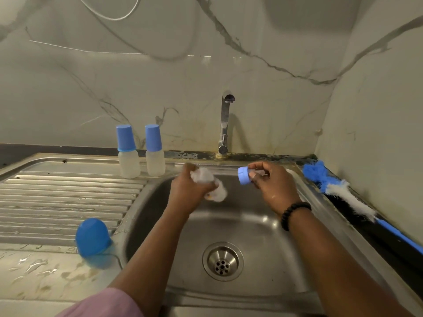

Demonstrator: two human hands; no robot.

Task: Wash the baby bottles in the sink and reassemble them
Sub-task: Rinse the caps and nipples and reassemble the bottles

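Observation:
Over the steel sink (263, 225), my left hand (190, 193) grips a clear bottle body (211, 184), tilted and blurred. My right hand (272, 184) holds a blue screw ring (243, 176) with a clear teat hidden mostly under the fingers. The two hands are a short gap apart. A loose blue cap (92, 236) stands on the wet drainboard at the front left. Two assembled bottles, the left one (128, 153) and the right one (155, 152), stand with blue caps at the back of the drainboard.
The tap (225, 124) rises behind the sink, with no water running. A blue and white bottle brush (338, 191) lies along the right counter edge. The ribbed drainboard (57, 202) lies to the left. The drain (222, 261) sits in the basin's middle. Marble walls close the back and right.

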